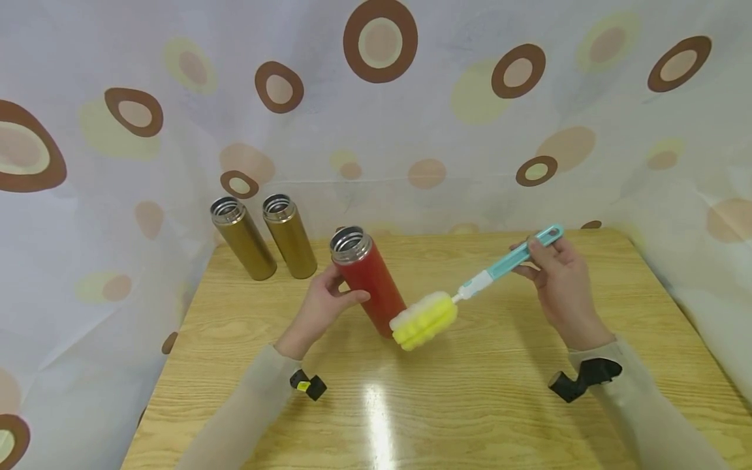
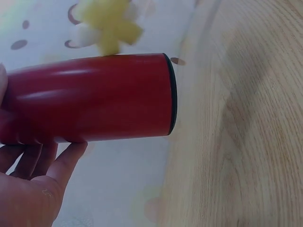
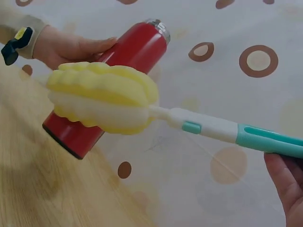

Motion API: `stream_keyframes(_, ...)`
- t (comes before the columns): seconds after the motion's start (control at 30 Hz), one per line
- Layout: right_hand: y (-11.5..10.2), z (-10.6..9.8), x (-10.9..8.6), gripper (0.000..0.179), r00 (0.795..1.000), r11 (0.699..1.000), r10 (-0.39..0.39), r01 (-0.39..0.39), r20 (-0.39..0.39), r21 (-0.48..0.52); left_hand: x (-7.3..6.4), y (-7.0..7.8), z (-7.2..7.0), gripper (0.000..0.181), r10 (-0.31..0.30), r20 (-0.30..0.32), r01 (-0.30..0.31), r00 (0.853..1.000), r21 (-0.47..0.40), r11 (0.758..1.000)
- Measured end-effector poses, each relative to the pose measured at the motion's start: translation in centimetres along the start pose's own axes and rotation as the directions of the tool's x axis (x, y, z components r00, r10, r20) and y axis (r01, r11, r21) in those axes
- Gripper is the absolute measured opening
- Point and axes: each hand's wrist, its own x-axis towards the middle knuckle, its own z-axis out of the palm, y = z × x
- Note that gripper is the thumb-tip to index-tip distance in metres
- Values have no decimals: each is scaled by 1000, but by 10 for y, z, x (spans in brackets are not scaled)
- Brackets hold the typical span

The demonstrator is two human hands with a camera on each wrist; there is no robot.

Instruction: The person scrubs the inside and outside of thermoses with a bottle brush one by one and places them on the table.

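Observation:
A red thermos bottle (image 1: 375, 287) with an uncovered steel mouth is gripped by my left hand (image 1: 326, 305), thumb on its near side. The left wrist view shows the bottle's dark base (image 2: 173, 94) raised off the table. My right hand (image 1: 564, 287) pinches the teal handle of a bottle brush (image 1: 499, 264) near its looped end. The brush's yellow and white sponge head (image 1: 424, 320) hangs down to the left, in front of the bottle's lower part. Whether sponge and bottle touch, I cannot tell.
Two gold thermos bottles (image 1: 243, 238), both without lids, stand side by side at the back left of the wooden table (image 1: 470, 405). Behind the table hangs a white curtain (image 1: 329, 143) patterned with brown rings.

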Motion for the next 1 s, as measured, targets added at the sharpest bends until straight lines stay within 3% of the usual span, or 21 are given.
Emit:
stream_keyframes(0.17, -7, 7, 2, 12, 996, 973, -80, 85, -30, 216, 1, -1, 2, 60, -9, 7, 9, 1000, -15, 1000)
stream_keyframes(0.23, -8, 9, 3, 10, 994, 960, -92, 104, -57, 260, 0, -1, 2, 60, -7, 4, 7, 1000, -26, 1000)
stream_keyframes(0.33, -7, 7, 3, 8, 993, 967, -81, 99, -86, 236, 0, -1, 2, 61, 5, -10, -6, 1000, -45, 999)
stream_keyframes(0.47, -4, -1, 0, 7, 990, 990, -67, 81, -121, 118, -2, -4, 1, 62, 29, -42, -32, 999, -66, 997)
stream_keyframes(0.57, -2, -7, -1, 6, 981, 994, -113, 113, -155, -6, -3, -4, -1, 61, 39, -59, -43, 997, -71, 997)
stream_keyframes(0.63, -2, -9, 0, 6, 973, 988, -154, 150, -170, -37, -3, -4, -2, 61, 39, -62, -44, 997, -74, 996)
stream_keyframes(0.7, -4, -9, 1, 6, 964, 979, -202, 197, -171, -44, -3, -4, -2, 61, 36, -61, -41, 997, -83, 996)
stream_keyframes(0.8, -7, -5, 3, 6, 961, 968, -228, 241, -155, 71, -2, -2, -1, 64, 31, -56, -37, 998, -110, 993)
stream_keyframes(0.93, -9, 3, 3, 7, 966, 952, -230, 248, -115, 179, -2, -1, 2, 66, 33, -59, -40, 998, -131, 991)
stream_keyframes(1.0, -8, 4, 2, 8, 968, 958, -231, 243, -94, 155, -1, -2, 3, 64, 38, -75, -47, 996, -122, 991)
